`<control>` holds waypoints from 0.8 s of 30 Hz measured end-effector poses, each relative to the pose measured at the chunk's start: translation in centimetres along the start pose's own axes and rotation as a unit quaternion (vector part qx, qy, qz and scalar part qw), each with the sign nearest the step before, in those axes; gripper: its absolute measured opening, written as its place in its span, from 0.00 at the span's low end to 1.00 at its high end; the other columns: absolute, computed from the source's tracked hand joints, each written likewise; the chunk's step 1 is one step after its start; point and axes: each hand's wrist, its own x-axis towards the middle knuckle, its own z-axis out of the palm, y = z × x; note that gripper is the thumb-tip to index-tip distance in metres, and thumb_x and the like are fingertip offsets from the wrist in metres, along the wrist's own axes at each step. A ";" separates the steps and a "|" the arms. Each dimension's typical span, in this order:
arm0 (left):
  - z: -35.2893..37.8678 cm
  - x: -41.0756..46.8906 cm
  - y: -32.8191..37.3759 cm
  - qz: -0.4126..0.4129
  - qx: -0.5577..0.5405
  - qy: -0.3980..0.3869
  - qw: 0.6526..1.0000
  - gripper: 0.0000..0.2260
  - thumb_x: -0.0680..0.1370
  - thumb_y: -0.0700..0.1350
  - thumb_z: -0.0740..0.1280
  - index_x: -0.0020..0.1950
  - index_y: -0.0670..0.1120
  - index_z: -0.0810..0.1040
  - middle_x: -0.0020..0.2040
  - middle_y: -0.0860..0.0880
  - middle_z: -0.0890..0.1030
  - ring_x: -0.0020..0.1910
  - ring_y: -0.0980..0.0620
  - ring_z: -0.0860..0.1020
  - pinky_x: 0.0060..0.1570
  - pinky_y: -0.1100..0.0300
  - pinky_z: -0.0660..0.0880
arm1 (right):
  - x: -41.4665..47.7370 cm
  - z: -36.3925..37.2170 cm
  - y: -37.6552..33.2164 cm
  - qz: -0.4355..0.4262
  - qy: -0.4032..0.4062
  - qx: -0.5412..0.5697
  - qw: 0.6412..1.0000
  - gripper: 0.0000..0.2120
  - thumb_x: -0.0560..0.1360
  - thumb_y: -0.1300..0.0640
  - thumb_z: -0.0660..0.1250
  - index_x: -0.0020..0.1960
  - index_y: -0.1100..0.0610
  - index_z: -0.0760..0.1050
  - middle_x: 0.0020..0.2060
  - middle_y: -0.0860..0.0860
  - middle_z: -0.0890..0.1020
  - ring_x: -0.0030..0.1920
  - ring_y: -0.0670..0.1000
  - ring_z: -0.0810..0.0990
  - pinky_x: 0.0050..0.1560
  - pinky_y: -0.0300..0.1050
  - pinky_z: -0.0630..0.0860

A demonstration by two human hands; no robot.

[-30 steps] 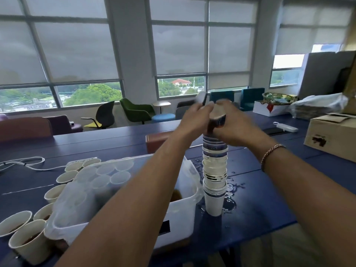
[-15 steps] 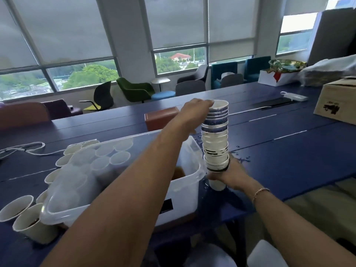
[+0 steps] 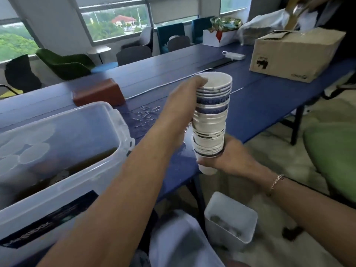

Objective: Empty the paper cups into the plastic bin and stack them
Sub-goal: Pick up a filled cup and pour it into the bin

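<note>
Stack of paper cups (image 3: 211,120) held upright off the worktop (image 3: 260,97), at its front edge, just right of the plastic bin (image 3: 117,120) with brown liquid inside. Left hand (image 3: 183,105) grips the upper cups, right hand (image 3: 229,157) curls round the bottom cup. Best: stack vertical, light squeeze, seat the tiers evenly. Cup count blurred. Any unemptied cups are out of frame. Right fingertips hidden behind the stack.

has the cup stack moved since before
Yes: cup stack lifted off the blue table, toward its near edge, away from the plastic bin; right hand holds its base.
</note>
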 end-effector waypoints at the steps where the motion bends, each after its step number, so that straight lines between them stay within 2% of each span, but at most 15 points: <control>1: 1.3 -0.3 -0.6 -0.004 -0.005 -0.026 1.000 0.08 0.78 0.51 0.65 0.41 0.50 0.78 0.36 0.55 0.81 0.39 0.55 0.78 0.50 0.53 0.74 | -1.1 -1.3 1.1 0.000 0.002 -0.013 1.000 0.32 0.60 0.39 0.78 0.61 0.45 0.75 0.52 0.40 0.82 0.50 0.42 0.81 0.51 0.43 0.80; 3: 3.2 -1.0 -1.5 -0.013 -0.009 -0.084 0.996 0.10 0.79 0.51 0.63 0.40 0.50 0.78 0.31 0.57 0.80 0.32 0.59 0.78 0.44 0.56 0.73 | -2.7 -3.2 3.1 -0.006 0.006 -0.042 0.999 0.29 0.60 0.35 0.77 0.58 0.44 0.77 0.50 0.39 0.83 0.49 0.39 0.81 0.50 0.43 0.80; 5: 5.5 -1.3 -2.9 -0.027 0.002 -0.139 0.990 0.11 0.80 0.51 0.62 0.40 0.50 0.77 0.30 0.58 0.80 0.31 0.61 0.79 0.43 0.57 0.74 | -4.4 -4.8 5.4 0.006 -0.003 -0.057 0.998 0.30 0.59 0.33 0.75 0.59 0.42 0.78 0.51 0.37 0.83 0.52 0.37 0.80 0.53 0.43 0.79; 7: 7.3 -0.8 -5.0 -0.050 0.031 -0.167 0.984 0.09 0.79 0.53 0.63 0.42 0.52 0.77 0.36 0.57 0.82 0.41 0.57 0.81 0.52 0.54 0.76 | -5.5 -5.6 8.0 0.035 -0.016 -0.096 0.995 0.34 0.57 0.27 0.73 0.59 0.40 0.77 0.52 0.36 0.82 0.53 0.38 0.80 0.54 0.45 0.79; 9: 9.2 -0.1 -7.8 -0.090 0.061 -0.187 0.976 0.09 0.78 0.56 0.63 0.48 0.53 0.78 0.45 0.54 0.82 0.49 0.51 0.80 0.59 0.50 0.75 | -6.1 -5.4 11.5 0.084 -0.037 -0.106 0.990 0.33 0.56 0.29 0.74 0.58 0.39 0.76 0.50 0.36 0.83 0.50 0.38 0.81 0.51 0.46 0.80; 12: 11.2 0.4 -13.4 -0.176 0.096 -0.202 0.959 0.16 0.74 0.58 0.62 0.57 0.53 0.78 0.55 0.51 0.82 0.55 0.49 0.79 0.63 0.46 0.74 | -6.9 -3.7 17.0 0.144 -0.075 -0.133 0.978 0.27 0.55 0.34 0.74 0.50 0.44 0.79 0.42 0.42 0.84 0.43 0.39 0.82 0.44 0.48 0.80; 15: 11.8 0.7 -19.6 -0.258 0.120 -0.209 0.936 0.08 0.80 0.54 0.60 0.57 0.56 0.72 0.59 0.51 0.78 0.59 0.49 0.77 0.64 0.48 0.73 | -8.1 -1.2 22.1 0.174 -0.143 -0.165 0.960 0.30 0.57 0.30 0.71 0.52 0.47 0.81 0.45 0.47 0.85 0.45 0.45 0.82 0.46 0.48 0.79; 17: 11.8 1.4 -22.7 -0.321 0.122 -0.189 0.920 0.08 0.81 0.53 0.60 0.56 0.52 0.72 0.59 0.49 0.77 0.59 0.47 0.77 0.61 0.48 0.76 | -8.6 0.9 24.2 0.176 -0.176 -0.186 0.950 0.30 0.62 0.30 0.70 0.58 0.46 0.79 0.52 0.48 0.84 0.53 0.49 0.81 0.52 0.46 0.77; 19: 11.7 2.5 -25.0 -0.354 0.113 -0.156 0.915 0.10 0.78 0.53 0.62 0.50 0.48 0.76 0.56 0.46 0.80 0.55 0.45 0.80 0.58 0.48 0.78 | -8.3 2.6 24.1 0.165 -0.171 -0.181 0.954 0.26 0.67 0.37 0.71 0.61 0.48 0.77 0.58 0.47 0.82 0.57 0.50 0.79 0.59 0.42 0.73; 21: 11.7 3.7 -27.1 -0.364 0.103 -0.121 0.918 0.06 0.78 0.48 0.62 0.49 0.48 0.75 0.48 0.46 0.81 0.46 0.45 0.81 0.51 0.50 0.79 | -7.5 4.4 23.7 0.133 -0.123 -0.129 0.975 0.25 0.69 0.44 0.71 0.62 0.55 0.78 0.61 0.43 0.75 0.57 0.44 0.75 0.61 0.24 0.63; 22: 11.7 4.3 -28.2 -0.368 0.100 -0.106 0.918 0.04 0.80 0.45 0.60 0.48 0.48 0.75 0.44 0.47 0.79 0.42 0.46 0.79 0.47 0.51 0.79 | -7.3 5.2 24.0 0.150 -0.127 -0.084 0.977 0.27 0.69 0.44 0.70 0.63 0.56 0.77 0.60 0.41 0.73 0.58 0.40 0.73 0.60 0.19 0.59; 23: 11.6 4.7 -29.1 -0.377 0.105 -0.095 0.916 0.06 0.81 0.42 0.59 0.47 0.48 0.74 0.42 0.48 0.78 0.40 0.47 0.78 0.46 0.51 0.79 | -7.1 6.1 24.7 0.178 -0.136 -0.057 0.973 0.28 0.68 0.43 0.69 0.65 0.56 0.75 0.61 0.42 0.75 0.58 0.37 0.75 0.60 0.22 0.61; 24: 11.6 5.3 -30.2 -0.396 0.109 -0.090 0.907 0.07 0.81 0.42 0.59 0.45 0.48 0.74 0.42 0.48 0.78 0.41 0.46 0.79 0.49 0.49 0.79 | -6.7 7.4 26.1 0.211 -0.150 -0.043 0.965 0.30 0.68 0.42 0.70 0.66 0.53 0.73 0.61 0.44 0.78 0.58 0.40 0.77 0.60 0.29 0.67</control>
